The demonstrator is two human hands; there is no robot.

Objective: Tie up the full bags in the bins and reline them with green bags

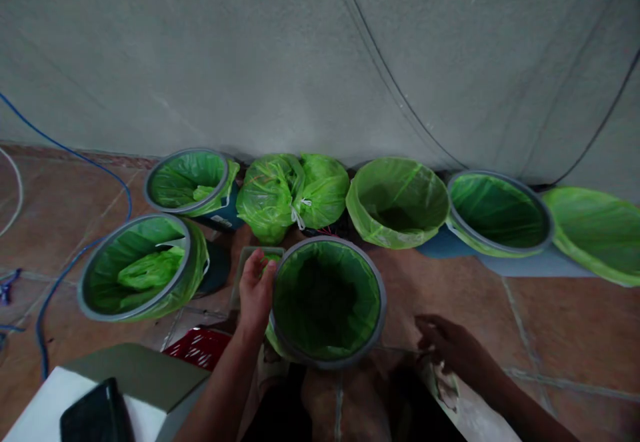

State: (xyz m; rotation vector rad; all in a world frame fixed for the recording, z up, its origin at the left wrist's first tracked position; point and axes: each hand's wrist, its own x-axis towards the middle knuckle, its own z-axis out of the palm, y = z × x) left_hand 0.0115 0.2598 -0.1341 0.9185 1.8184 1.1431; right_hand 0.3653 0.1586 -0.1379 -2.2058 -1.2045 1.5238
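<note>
A round bin (384, 295) with a grey rim and a green bag lining stands on the floor right in front of me; its inside is dark. At its left rim is my left hand (256, 290), fingers curled in towards the thumb. Whatever those fingers may hold I cannot make out. A bit of green shows beside them, in a small pale box (237, 287) that the hand partly covers. My right hand (443, 341) hangs in the air right of the bin, apart from it, its fingers loosely bent with nothing in them.
Along the wall stand more lined bins, among them a left one (187, 154), a right one (500, 177) and tied green bags (273, 189). Nearer left are another bin (85, 289), a red basket (197, 347), a cardboard box (145, 369) with a black phone (95, 412) and a blue cable (43, 322).
</note>
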